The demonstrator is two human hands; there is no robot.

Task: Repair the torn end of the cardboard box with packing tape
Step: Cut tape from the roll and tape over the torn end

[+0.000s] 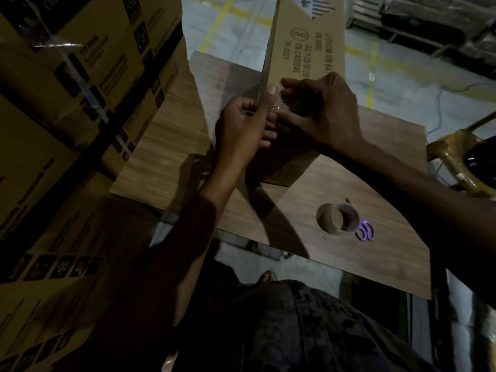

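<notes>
My left hand (245,127) and right hand (323,111) both pinch a clear strip of tape (279,102) at the box (308,49) edge. Taping is underway, I reckon. Next: smooth it flat over the tear.

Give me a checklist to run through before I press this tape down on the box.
1. Box held: left hand grips the cardboard box edge, thumb on the tape strip: ok.
2. Strip controlled: right hand pinches its other end: ok.
3. Box supported: its lower end rests on the table: ok.
4. Strip covers the tear: hands hide it: cannot tell.
5. Strip free of wrinkles: too dim: cannot tell.
6. Tape roll and scissors lie close by on the table: ok.
</notes>
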